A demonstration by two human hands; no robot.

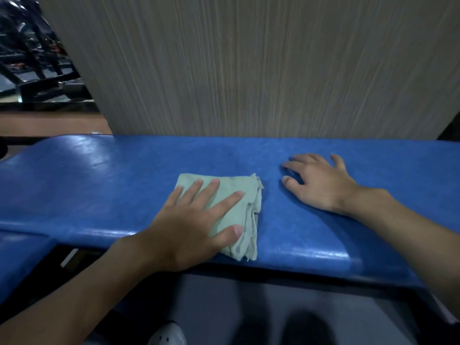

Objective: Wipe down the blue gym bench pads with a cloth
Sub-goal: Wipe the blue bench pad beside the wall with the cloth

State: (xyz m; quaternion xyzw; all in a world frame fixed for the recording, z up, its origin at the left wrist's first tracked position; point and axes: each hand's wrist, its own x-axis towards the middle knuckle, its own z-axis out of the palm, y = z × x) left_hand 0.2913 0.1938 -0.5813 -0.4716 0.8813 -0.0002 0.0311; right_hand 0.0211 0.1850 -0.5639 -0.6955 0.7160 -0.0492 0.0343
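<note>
A long blue bench pad (104, 185) runs across the view from left to right. A folded pale green cloth (246, 195) lies on its middle, near the front edge. My left hand (196, 220) lies flat on the cloth with fingers spread, pressing it onto the pad and covering its left half. My right hand (321, 183) rests palm down on the bare pad to the right of the cloth, fingers apart, holding nothing. A second blue pad (17, 265) shows at the lower left, lower than the long one.
A grey wood-grain wall panel (249, 66) stands right behind the pad. Dark gym equipment (32, 58) is at the far upper left, past a brown floor strip. Below the pad are the black bench frame (249, 275), grey floor and a white shoe (166, 334).
</note>
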